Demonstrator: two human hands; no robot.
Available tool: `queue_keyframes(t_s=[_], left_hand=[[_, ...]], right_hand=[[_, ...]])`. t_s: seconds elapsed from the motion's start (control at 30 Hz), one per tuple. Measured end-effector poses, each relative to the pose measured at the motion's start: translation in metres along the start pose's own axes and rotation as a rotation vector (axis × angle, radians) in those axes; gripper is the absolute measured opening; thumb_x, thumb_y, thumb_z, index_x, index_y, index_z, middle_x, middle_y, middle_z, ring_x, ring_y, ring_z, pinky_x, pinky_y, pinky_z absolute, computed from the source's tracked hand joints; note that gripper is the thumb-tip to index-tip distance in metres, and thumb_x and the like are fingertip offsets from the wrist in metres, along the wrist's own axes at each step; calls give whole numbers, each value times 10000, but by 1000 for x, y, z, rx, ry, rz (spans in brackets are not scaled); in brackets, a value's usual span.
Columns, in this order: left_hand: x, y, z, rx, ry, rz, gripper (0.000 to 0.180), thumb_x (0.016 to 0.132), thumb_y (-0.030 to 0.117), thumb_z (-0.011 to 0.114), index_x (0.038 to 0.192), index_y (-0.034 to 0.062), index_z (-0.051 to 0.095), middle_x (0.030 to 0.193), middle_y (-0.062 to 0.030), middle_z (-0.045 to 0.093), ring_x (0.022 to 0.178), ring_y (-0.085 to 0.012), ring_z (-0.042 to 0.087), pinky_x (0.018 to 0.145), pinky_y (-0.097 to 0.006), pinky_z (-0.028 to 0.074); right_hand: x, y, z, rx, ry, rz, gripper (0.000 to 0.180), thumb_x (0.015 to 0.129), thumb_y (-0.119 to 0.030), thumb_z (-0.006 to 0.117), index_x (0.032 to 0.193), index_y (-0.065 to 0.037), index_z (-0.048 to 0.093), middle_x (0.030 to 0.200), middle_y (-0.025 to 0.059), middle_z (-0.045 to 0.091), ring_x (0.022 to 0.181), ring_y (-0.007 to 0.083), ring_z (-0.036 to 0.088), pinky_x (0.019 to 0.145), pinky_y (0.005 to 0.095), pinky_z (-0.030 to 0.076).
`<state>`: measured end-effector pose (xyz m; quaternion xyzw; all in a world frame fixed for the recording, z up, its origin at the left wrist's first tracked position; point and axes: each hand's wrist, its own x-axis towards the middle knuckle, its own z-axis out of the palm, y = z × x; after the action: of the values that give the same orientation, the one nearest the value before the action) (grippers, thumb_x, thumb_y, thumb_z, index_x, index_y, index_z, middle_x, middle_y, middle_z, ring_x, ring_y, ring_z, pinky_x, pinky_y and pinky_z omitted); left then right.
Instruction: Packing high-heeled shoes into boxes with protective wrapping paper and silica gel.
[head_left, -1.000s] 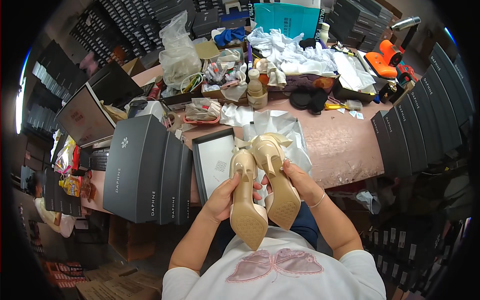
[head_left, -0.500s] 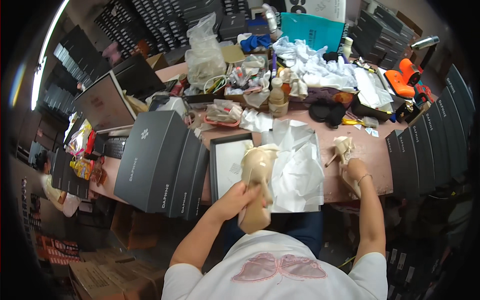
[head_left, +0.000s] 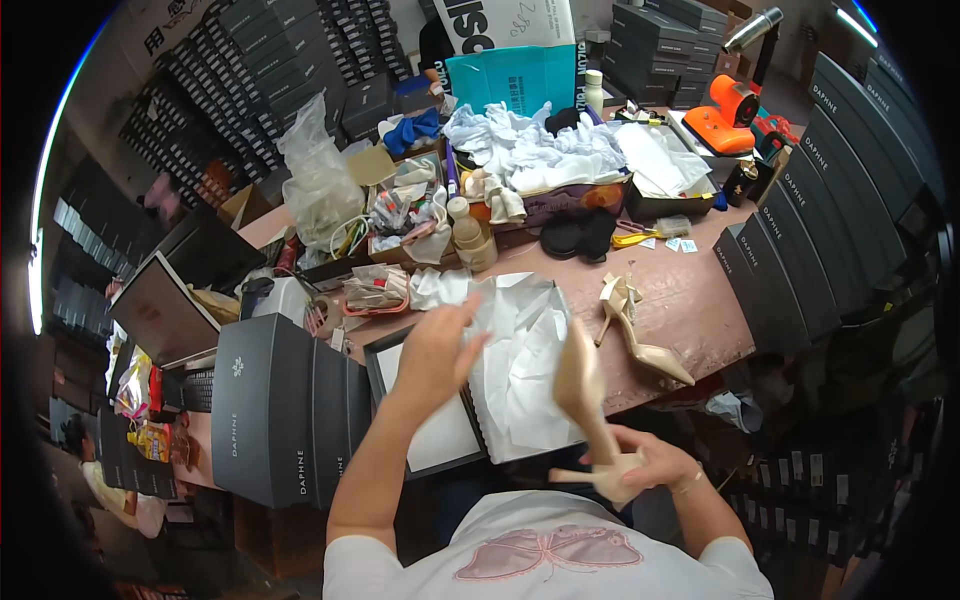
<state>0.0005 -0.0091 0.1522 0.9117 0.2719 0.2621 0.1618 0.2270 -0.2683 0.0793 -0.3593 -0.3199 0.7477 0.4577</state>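
My right hand grips a beige high-heeled shoe near my body, its pointed toe up and its heel sticking out to the left. My left hand is raised over the box, empty, fingers apart and slightly blurred. Under it and to its right, white tissue paper spreads over a shoebox whose walls are mostly hidden. A dark-rimmed lid or tray with a white inside lies to its left. On the table at the right rests the matching beige shoe, untouched.
Dark grey shoeboxes stand in a row at the left and at the right. Behind the tissue are a bottle, a red basket, a black eye-mask-like item and heaped white cloths. A monitor stands far left.
The shoe that was in my left hand is now in my right hand. My left hand has risen over the tissue. My right hand has left the other shoe. The view has turned.
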Motion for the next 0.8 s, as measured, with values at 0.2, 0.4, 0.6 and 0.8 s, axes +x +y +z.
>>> queue_keyframes(t_s=[0.2,0.4,0.6,0.8], left_hand=[[53,-135,96,-511,-261,-594,285,894,119,570,1158,13,568,756,-88,630,642,-213,626,657,-336,518],[101,-19,-15,-445,-8,45,343,920,273,399,939,-13,588,817,-59,614,807,-165,584,771,-293,465],[51,65,-56,-224,73,197,170,884,136,565,818,-11,619,753,-109,564,676,-211,566,632,-313,450],[-33,47,-28,1,40,105,284,784,-22,574,1065,10,604,987,-149,568,838,-342,603,738,-387,507]], right_hand=[[-25,-7,-6,119,259,-129,973,643,-378,811,1388,38,343,1184,204,584,969,222,640,851,315,526],[-33,-23,2,125,51,-378,983,624,-363,836,1358,75,350,1176,273,563,958,311,651,812,401,548],[-17,-52,36,369,-308,-332,975,663,-365,811,1360,103,316,1161,321,543,927,382,646,764,483,559],[47,-40,37,-233,-5,-209,849,783,-341,730,1436,-8,301,1229,162,551,1100,177,555,928,286,448]])
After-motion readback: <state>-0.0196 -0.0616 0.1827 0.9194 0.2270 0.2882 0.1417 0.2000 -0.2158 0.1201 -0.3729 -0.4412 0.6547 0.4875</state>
